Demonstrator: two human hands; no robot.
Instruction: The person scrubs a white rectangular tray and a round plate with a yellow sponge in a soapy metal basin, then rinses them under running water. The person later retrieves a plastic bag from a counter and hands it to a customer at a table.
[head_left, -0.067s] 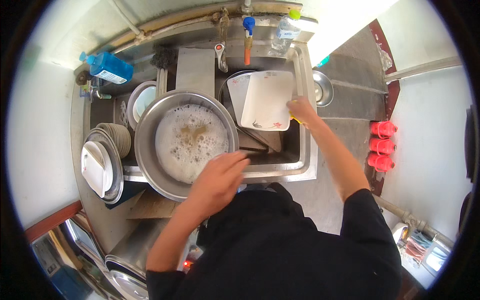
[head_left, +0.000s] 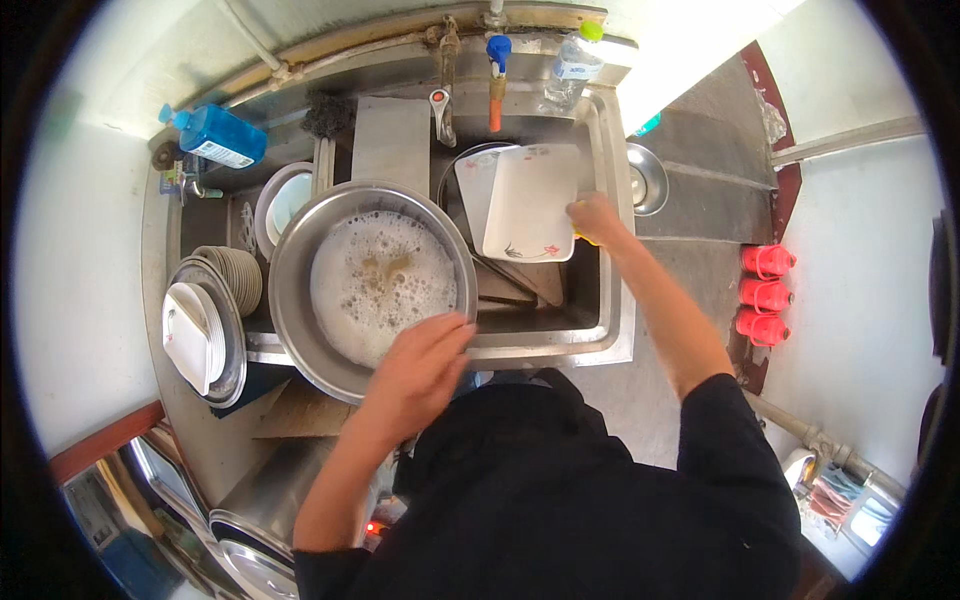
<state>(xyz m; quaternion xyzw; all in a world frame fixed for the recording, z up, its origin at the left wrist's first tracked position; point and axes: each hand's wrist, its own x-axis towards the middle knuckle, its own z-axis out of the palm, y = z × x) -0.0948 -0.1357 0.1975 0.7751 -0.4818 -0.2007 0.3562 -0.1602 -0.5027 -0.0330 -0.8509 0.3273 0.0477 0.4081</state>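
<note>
My right hand [head_left: 594, 216] grips the right edge of a white rectangular dish [head_left: 532, 200] with a small flower print near its front edge. A bit of something yellow [head_left: 588, 239] shows beneath those fingers, mostly hidden. A second white dish [head_left: 475, 175] lies partly under the first, over the right sink basin [head_left: 550, 343]. At the near right rim of a big steel bowl [head_left: 290, 330], my left hand [head_left: 422, 370] hovers with fingers extended and nothing in them. Foamy, cloudy water [head_left: 375, 290] fills much of that bowl.
Stacked plates [head_left: 235, 275] and a steel tray [head_left: 232, 365] with white dishes [head_left: 190, 340] stand at the left. Behind are a blue bottle [head_left: 222, 135], a tap [head_left: 442, 115], a blue-handled valve [head_left: 497, 60] and a clear bottle [head_left: 573, 70]. A metal bowl [head_left: 648, 178] sits right of the sink.
My left hand has moved slightly left and down toward the bowl's near rim. My right hand and the top dish's right edge have shifted a little left.
</note>
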